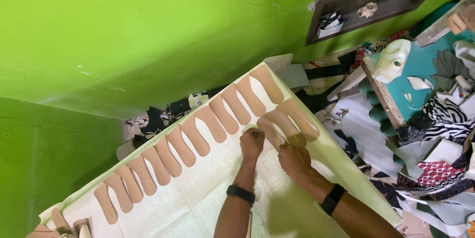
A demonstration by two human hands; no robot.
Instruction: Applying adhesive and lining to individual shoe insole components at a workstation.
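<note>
Insoles [277,131] at frame centre looked thin, light, flexible; I pinched one's edge, left hand [252,142] and right hand [293,160] closed on it.

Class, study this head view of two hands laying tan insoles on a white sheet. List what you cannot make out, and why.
- Left hand: fingertips curl under, so its grip on an insole is hidden.
- Right hand: fingers cover part of the insole beneath.
- Stamped marks on the row of insoles: too small.
- White sheet: cut off by the bottom edge.
- Wall shelf contents: small, shadowed.
</note>
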